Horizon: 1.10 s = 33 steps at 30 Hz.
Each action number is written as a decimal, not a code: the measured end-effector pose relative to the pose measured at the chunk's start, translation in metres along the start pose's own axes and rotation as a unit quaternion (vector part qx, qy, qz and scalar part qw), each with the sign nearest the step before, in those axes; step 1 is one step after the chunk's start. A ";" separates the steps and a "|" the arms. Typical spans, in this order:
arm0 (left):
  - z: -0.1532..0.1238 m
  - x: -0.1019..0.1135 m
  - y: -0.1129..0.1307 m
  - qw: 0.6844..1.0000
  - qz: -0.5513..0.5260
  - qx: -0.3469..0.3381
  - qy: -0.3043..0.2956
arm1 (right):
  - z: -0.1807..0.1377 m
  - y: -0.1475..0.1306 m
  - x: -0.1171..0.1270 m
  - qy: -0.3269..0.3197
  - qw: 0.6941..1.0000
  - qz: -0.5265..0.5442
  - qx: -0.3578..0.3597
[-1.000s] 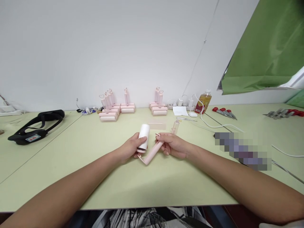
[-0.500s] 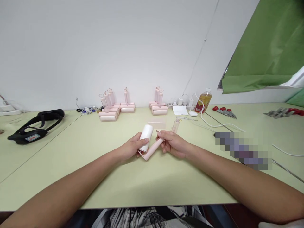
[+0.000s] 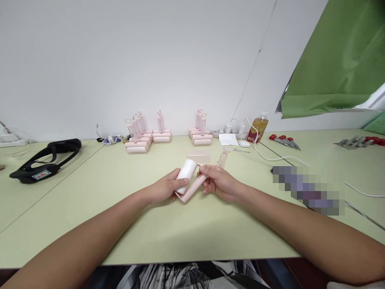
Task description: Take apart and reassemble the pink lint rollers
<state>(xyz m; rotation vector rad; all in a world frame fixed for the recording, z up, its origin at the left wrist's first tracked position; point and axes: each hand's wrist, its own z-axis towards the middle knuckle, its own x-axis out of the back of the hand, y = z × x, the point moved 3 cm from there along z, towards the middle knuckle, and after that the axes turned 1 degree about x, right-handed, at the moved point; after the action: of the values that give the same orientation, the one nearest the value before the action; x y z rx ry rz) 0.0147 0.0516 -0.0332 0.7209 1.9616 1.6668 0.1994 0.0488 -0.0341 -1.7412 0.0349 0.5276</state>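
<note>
My left hand [image 3: 167,185] is closed around a white lint roller refill [image 3: 187,173], its thumb lying across the roll. A pink lint roller frame [image 3: 194,188] sits against the roll's right side, and the roll leans into it at a tilt. My right hand [image 3: 221,181] pinches the frame's upper end between thumb and fingers. Just beyond the hands lies a pale pink clear cover [image 3: 198,157]. A clear pink handle [image 3: 222,159] stands behind my right hand.
Finished-looking pink lint rollers [image 3: 136,147] stand along the wall, with more pink rollers [image 3: 202,139] at centre. A drink bottle [image 3: 258,127], white cables [image 3: 270,159], red-handled tools [image 3: 284,141] and a pixelated object [image 3: 306,190] are to the right. A black head strap [image 3: 48,160] lies left.
The white roll has tilted to the right and sits closer to the pink frame, nearer its upper end. Both hands keep their grip almost in place.
</note>
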 end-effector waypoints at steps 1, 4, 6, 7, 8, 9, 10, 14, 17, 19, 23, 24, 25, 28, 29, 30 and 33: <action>0.000 0.000 0.001 1.000 0.007 0.000 -0.001 | -0.001 -0.001 -0.001 -0.003 1.000 0.000 0.004; -0.002 0.002 0.003 0.999 0.037 -0.008 -0.011 | -0.001 -0.001 -0.002 -0.009 1.000 -0.005 0.009; -0.003 0.004 0.005 0.997 0.070 -0.019 -0.013 | -0.001 0.000 -0.001 -0.014 1.000 -0.012 0.014; -0.003 0.005 0.006 0.995 0.092 -0.025 -0.011 | -0.001 0.000 -0.001 -0.017 1.000 -0.018 0.019; -0.003 0.007 0.007 0.992 0.119 -0.031 -0.008 | -0.002 0.000 -0.001 -0.021 0.999 -0.026 0.023; -0.003 0.009 0.007 0.988 0.147 -0.038 -0.007 | -0.002 0.000 -0.001 -0.029 0.999 -0.036 0.027; -0.004 0.010 0.008 0.983 0.178 -0.046 -0.006 | -0.002 -0.001 -0.001 -0.037 0.998 -0.046 0.030; -0.008 0.013 0.015 0.950 0.300 -0.091 0.006 | -0.003 -0.003 -0.001 -0.073 0.995 -0.063 0.028; -0.012 0.011 0.021 0.928 0.353 -0.117 0.021 | -0.004 -0.005 -0.001 -0.091 0.994 -0.063 0.015; -0.014 0.008 0.023 0.916 0.376 -0.134 0.029 | -0.004 -0.005 -0.001 -0.106 0.992 -0.072 0.007; -0.015 0.006 0.023 0.892 0.425 -0.149 0.043 | -0.004 -0.002 0.000 -0.120 0.988 -0.101 -0.004; -0.015 0.006 0.022 0.887 0.433 -0.152 0.047 | -0.004 -0.001 0.000 -0.117 0.988 -0.105 -0.006; -0.015 0.007 0.021 0.883 0.439 -0.157 0.051 | -0.003 0.000 0.001 -0.113 0.988 -0.109 -0.006; -0.013 0.010 0.019 0.869 0.463 -0.163 0.065 | -0.001 0.003 0.003 -0.106 0.987 -0.123 -0.002; -0.012 0.011 0.018 0.863 0.475 -0.160 0.068 | 0.000 0.005 0.004 -0.106 0.986 -0.128 0.000; -0.011 0.012 0.018 0.856 0.487 -0.156 0.070 | 0.001 0.006 0.005 -0.107 0.985 -0.133 0.001; -0.010 0.012 0.017 0.842 0.514 -0.147 0.069 | 0.005 0.010 0.006 -0.112 0.983 -0.148 0.000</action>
<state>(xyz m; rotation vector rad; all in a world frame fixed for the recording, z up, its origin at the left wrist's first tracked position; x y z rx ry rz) 0.0004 0.0543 -0.0150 1.7531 1.3456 2.5800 0.2006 0.0522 -0.0464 -1.6407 -0.3779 0.5000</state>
